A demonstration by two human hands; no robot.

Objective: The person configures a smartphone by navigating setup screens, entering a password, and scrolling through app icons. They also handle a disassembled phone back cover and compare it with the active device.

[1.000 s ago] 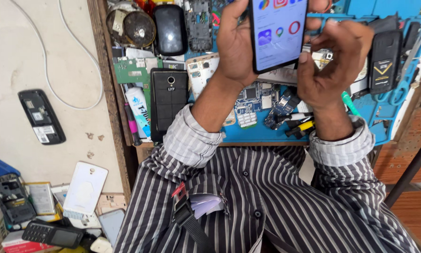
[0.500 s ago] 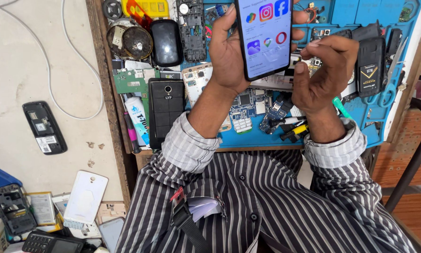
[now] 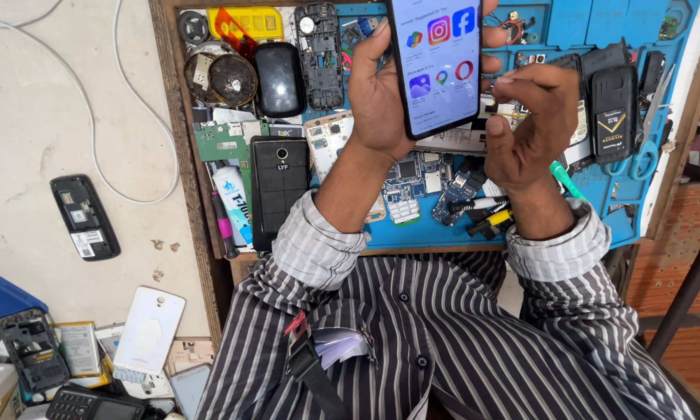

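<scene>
Blue repair mat (image 3: 575, 27) below; left hand (image 3: 381, 101) fingers clasp smartphone (image 3: 437, 62); right hand (image 3: 525, 128) fingers curled beside.

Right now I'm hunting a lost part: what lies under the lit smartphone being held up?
Under the smartphone, gripped by the left hand, the blue work mat shows, with circuit boards below. Whatever sits directly behind the screen is covered.

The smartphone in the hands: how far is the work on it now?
The smartphone looks assembled and its lit screen shows app icons. The left hand holds it up; the right hand hovers beside its edge. Bare circuit boards lie loose on the blue mat.
</scene>
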